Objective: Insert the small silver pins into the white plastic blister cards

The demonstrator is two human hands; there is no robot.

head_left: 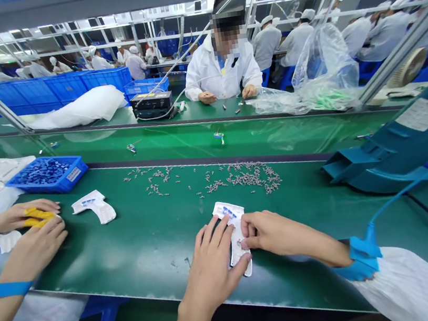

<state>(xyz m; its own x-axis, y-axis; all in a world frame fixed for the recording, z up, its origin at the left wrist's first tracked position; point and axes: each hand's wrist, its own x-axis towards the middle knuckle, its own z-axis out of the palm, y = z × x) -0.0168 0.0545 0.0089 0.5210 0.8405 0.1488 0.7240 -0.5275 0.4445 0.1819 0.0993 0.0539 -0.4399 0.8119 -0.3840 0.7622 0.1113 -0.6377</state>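
Observation:
A white curved plastic shell (237, 230) lies on the green bench in front of me, with small blue pieces (229, 212) near its far end. Across its left side and lower part rests my left hand (212, 261), fingers stretched out and thumb spread toward the right edge. My right hand (266, 232) is at the shell's right side, thumb and forefinger pinched together over it. Tiny dark bits show on the shell near those fingertips; what the pinch holds is hidden. Beyond the shell, many small metal parts (246, 177) lie scattered. A blue strap (361, 259) circles my right wrist.
At left, a co-worker's hands (35, 236) with yellow finger covers work near another white shell (97, 206) and a blue tray (74, 172) of small blue pieces. A teal machine (399, 150) stands at right. Across the green conveyor (179, 139) sits a person (221, 69) in white.

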